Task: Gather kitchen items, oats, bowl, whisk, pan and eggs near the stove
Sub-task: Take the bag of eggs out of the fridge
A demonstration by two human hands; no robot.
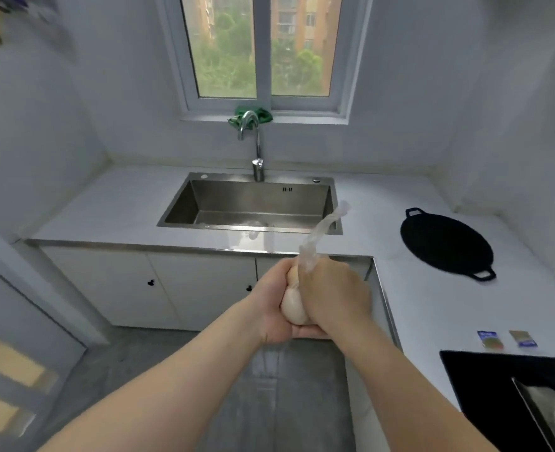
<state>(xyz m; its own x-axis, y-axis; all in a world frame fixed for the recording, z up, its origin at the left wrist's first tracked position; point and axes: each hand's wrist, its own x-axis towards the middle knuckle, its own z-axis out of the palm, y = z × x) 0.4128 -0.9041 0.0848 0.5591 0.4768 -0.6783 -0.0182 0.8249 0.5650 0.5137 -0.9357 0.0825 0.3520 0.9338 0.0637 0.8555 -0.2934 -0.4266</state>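
Both hands hold a clear plastic bag of eggs in front of me, above the floor near the counter corner. My left hand cups the bag from below and the left. My right hand grips the bag's neck, and the twisted bag top sticks up above it. A black flat pan with two loop handles lies on the right counter. Two small packets lie on the counter beside the black stove top at the lower right.
A steel sink with a curved tap sits under the window. White counter runs along the back and down the right side. White cabinet doors stand below it. A green cloth lies on the sill.
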